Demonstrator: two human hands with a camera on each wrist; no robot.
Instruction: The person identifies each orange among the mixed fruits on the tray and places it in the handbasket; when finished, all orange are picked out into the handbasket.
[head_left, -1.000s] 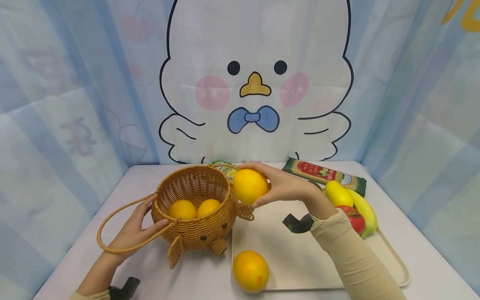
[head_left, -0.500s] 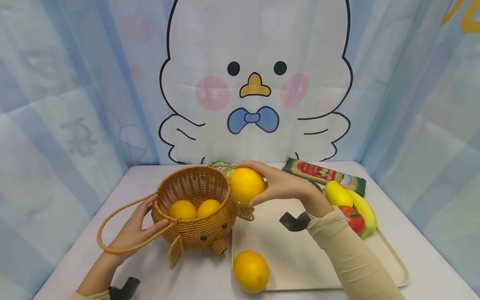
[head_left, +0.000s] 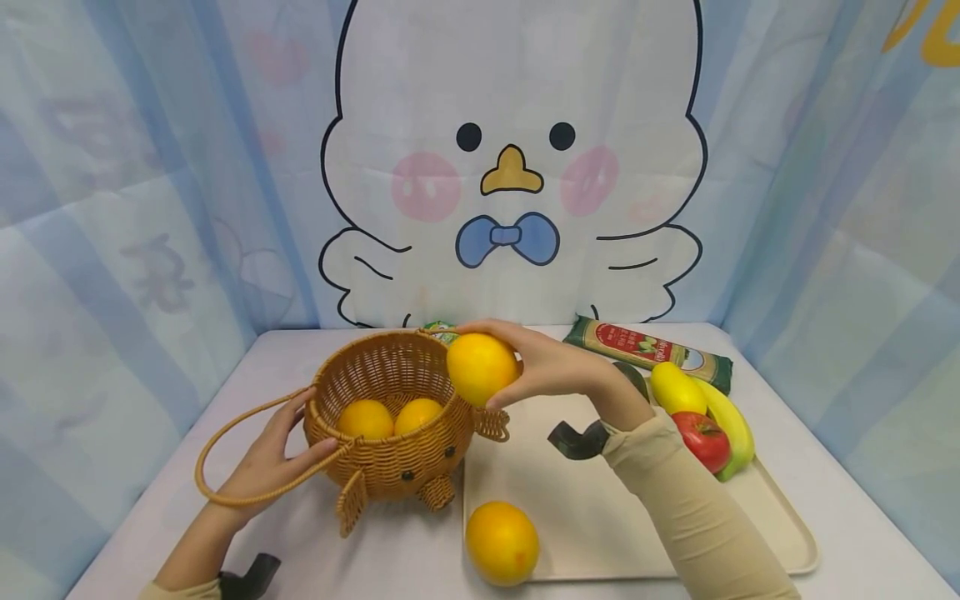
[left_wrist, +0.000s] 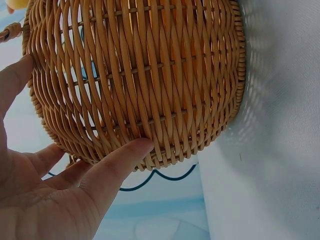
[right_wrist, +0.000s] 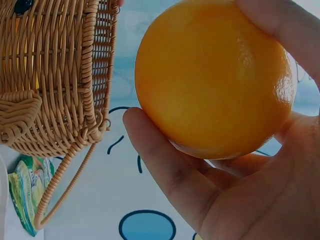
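My right hand (head_left: 551, 364) grips an orange (head_left: 482, 369), fingers on its far side and thumb on its near side. The orange hangs above the right rim of the wicker basket (head_left: 397, 471); in the right wrist view a gap shows between it and the basket rim (right_wrist: 89, 60). Two oranges (head_left: 365, 419) lie inside the basket. My left hand (head_left: 262, 467) touches the basket's left side with spread fingers, under the loop handle (head_left: 225, 497). The left wrist view shows its fingertips resting against the woven wall (left_wrist: 135, 85). Another orange (head_left: 502, 543) sits at the tray's front-left corner.
A beige tray (head_left: 577, 508) lies right of the basket. On its right are a banana (head_left: 733, 425), a red apple (head_left: 703, 440) and a yellow fruit (head_left: 677, 388). A green-and-red packet (head_left: 648, 346) lies behind; a green bag (right_wrist: 30, 187) is partly hidden behind the basket.
My right hand has moved slightly left and up with the orange, which now overlaps the basket's right rim in the head view. The left hand and basket have stayed put.
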